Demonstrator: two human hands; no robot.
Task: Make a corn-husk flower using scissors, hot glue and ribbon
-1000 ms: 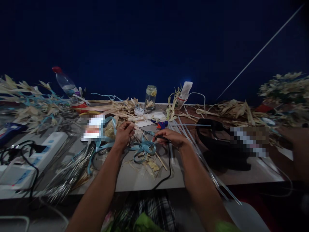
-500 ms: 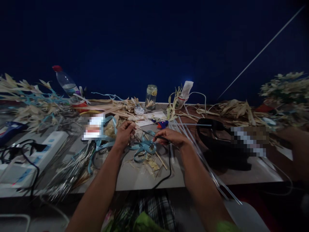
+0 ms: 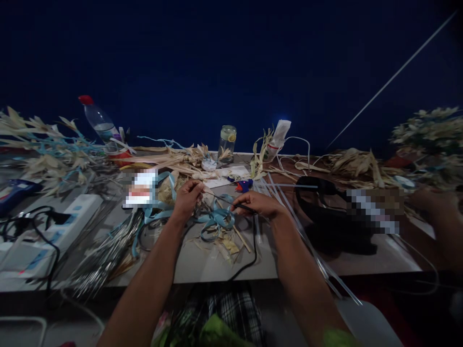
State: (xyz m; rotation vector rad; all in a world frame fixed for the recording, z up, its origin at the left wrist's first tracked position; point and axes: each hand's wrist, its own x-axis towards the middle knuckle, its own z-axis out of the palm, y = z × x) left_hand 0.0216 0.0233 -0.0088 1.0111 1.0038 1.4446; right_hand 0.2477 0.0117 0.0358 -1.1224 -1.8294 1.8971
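Over the middle of the table, my right hand (image 3: pixel 255 202) is shut on a thin black corded tool that looks like a soldering iron (image 3: pixel 244 207). Its slim shaft points left toward my left hand (image 3: pixel 190 196). The black cord drops from my right hand to the table's front edge. My left hand is closed in a pinch near the shaft's far end; what its fingertips hold is too small to make out. Below and between both hands lies a tangle of light blue ribbon (image 3: pixel 217 219), with dry husk scraps (image 3: pixel 229 245) beside it.
Left are a bundle of wires (image 3: pixel 104 253), a white power strip (image 3: pixel 67 231) and a bottle (image 3: pixel 103 125). A glass jar (image 3: pixel 227 142) stands behind. Clear rods (image 3: pixel 307 241) and a black strap-like object (image 3: pixel 314 207) lie right. Another person's hand (image 3: pixel 430 205) is far right.
My two hands and the corded tool hold nearly the same position. At the far right, the other person's hand has shifted slightly.
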